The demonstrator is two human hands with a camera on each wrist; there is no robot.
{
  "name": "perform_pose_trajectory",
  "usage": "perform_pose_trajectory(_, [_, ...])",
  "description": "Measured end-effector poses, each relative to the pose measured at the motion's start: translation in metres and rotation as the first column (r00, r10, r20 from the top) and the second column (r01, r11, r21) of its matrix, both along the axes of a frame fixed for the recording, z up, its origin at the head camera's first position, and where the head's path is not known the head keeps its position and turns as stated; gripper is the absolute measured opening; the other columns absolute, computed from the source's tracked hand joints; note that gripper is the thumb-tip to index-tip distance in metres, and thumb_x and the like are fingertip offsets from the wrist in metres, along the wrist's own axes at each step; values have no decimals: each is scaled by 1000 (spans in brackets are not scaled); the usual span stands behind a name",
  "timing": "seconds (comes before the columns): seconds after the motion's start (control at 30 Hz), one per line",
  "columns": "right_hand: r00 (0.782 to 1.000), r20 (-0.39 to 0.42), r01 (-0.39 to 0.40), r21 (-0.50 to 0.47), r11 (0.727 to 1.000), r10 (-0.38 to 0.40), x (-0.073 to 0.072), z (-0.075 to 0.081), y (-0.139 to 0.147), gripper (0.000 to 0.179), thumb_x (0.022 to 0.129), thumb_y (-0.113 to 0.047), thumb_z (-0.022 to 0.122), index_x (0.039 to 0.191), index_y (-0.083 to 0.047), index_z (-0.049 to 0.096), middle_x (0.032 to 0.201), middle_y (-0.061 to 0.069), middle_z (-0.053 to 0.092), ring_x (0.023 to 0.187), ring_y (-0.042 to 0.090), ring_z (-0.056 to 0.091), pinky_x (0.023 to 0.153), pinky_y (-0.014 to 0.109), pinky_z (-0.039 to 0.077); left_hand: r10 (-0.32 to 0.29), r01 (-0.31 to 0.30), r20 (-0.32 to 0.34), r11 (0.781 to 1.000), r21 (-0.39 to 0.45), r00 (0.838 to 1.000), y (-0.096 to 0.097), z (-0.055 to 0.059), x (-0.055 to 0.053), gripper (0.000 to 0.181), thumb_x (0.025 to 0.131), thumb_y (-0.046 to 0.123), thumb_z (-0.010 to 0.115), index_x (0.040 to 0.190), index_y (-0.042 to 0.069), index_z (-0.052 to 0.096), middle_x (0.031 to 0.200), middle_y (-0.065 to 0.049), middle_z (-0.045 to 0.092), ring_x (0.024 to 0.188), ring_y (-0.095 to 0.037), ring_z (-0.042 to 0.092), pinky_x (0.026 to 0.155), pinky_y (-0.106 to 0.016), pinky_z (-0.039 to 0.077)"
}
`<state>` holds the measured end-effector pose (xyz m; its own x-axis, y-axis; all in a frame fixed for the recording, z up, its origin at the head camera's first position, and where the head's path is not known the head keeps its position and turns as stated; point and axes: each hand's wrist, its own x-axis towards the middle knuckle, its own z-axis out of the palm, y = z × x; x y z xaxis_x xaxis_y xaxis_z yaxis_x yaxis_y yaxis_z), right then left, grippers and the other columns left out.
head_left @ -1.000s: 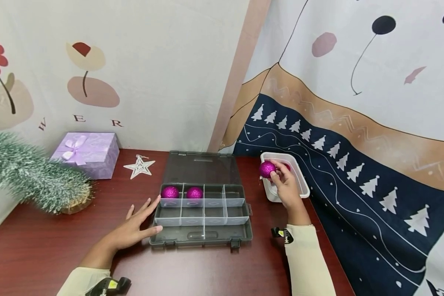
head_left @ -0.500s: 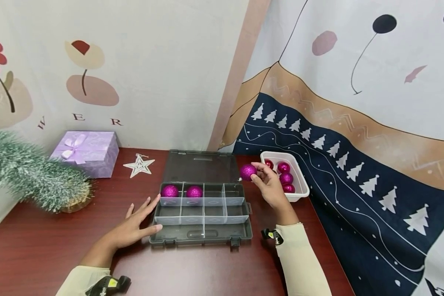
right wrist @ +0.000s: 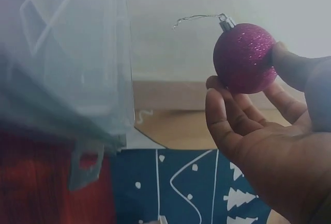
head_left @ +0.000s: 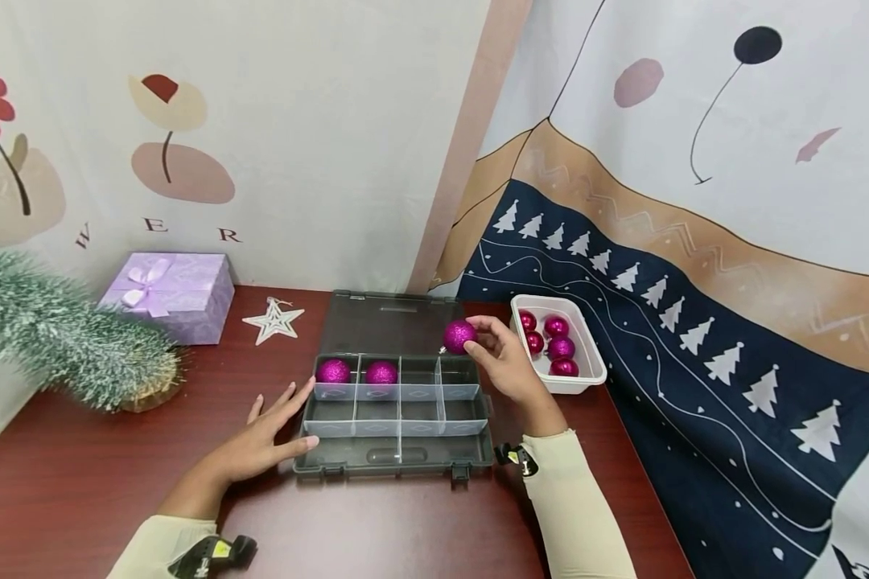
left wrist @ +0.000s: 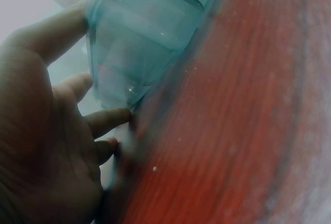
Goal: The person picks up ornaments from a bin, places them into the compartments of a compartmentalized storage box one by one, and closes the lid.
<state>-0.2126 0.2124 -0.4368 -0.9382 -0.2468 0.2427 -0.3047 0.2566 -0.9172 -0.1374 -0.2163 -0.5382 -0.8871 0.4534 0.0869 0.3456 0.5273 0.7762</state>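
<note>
My right hand [head_left: 510,366] pinches a glittery magenta Christmas ball [head_left: 459,335] above the back right of a grey plastic divided box [head_left: 394,470]. A silver cap and wire loop [right wrist: 225,22] show on the ball in the right wrist view. Two glittery magenta balls [head_left: 333,371] [head_left: 381,373] sit in the two left compartments of the box's back row. My left hand [head_left: 257,446] has its fingers spread, thumb and fingertips touching the box's left side. In the left wrist view the left hand [left wrist: 51,131] lies against the box's clear wall [left wrist: 139,38].
A white tub [head_left: 591,354] with several red and magenta balls stands right of the box. The box's lid [head_left: 394,322] lies open behind it. A white star [head_left: 273,322], a purple gift box [head_left: 181,301] and a frosted small tree [head_left: 80,338] stand at left.
My right hand has carried the magenta ball leftward from the white tub to above the box's back edge, uncovering the balls in the tub. My left hand has stayed in place.
</note>
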Motion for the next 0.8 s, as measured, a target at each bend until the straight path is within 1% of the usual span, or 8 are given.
perform_pose_trajectory(0.07, [1000,1,-1,10,1000,1,0,0,-3,41,106,0,67,145,6,56,140,31,63,124,36,69,95,14,58,-2,2,-1,1000,-1,1000,0,0,0,95,101,37,75,177,19,20,181,-24,24,163,-66,8,124,-83,-18])
perform_pose_trajectory(0.13, [1000,1,-2,19,1000,2,0,1,-7,41,106,0,68,145,5,57,139,31,63,123,39,68,95,14,58,-3,3,1,1000,2,1000,0,0,0,95,101,37,75,177,18,20,180,-25,24,163,-66,8,124,-83,-19])
perform_pose_trajectory(0.37, [1000,12,1,55,998,-2,-2,-3,-22,40,105,-1,69,143,4,59,136,29,68,119,37,71,96,17,58,2,-2,-9,1000,-3,1000,-1,3,0,95,101,37,75,176,16,21,180,-26,25,162,-67,10,124,-83,-18])
perform_pose_trajectory(0.43, [1000,23,4,74,997,-5,-2,-5,-26,39,105,-1,68,143,3,59,136,27,68,120,36,72,101,22,59,0,0,-8,1000,-6,1000,0,3,0,95,101,37,75,176,17,21,180,-25,25,162,-67,10,124,-83,-18])
perform_pose_trajectory(0.53, [1000,29,5,99,995,-7,-3,-6,-30,38,106,0,67,143,3,60,136,26,68,121,37,72,110,36,60,-3,3,-3,1000,-7,1000,0,2,0,95,101,37,75,176,17,21,180,-25,25,162,-67,9,124,-83,-18])
perform_pose_trajectory(0.63, [1000,29,8,135,991,-12,-3,-6,-34,37,105,0,68,141,2,61,135,25,68,120,37,72,113,49,59,-4,4,1,1000,-6,1000,0,2,1,95,101,37,74,176,17,20,180,-26,25,163,-67,9,124,-83,-19])
perform_pose_trajectory(0.7, [1000,23,1,161,987,-5,-4,-5,-36,37,105,-1,69,140,2,62,133,25,69,118,38,72,112,51,60,-2,2,2,1000,-4,1000,0,2,1,95,101,37,74,176,17,20,180,-26,25,163,-67,9,124,-83,-19])
perform_pose_trajectory(0.8, [1000,12,-7,180,984,5,-8,-2,-38,36,104,-2,71,139,3,63,131,25,69,114,37,71,109,51,61,-1,1,0,1000,-5,1000,0,2,0,95,101,37,75,176,17,21,180,-26,25,163,-67,9,124,-82,-19])
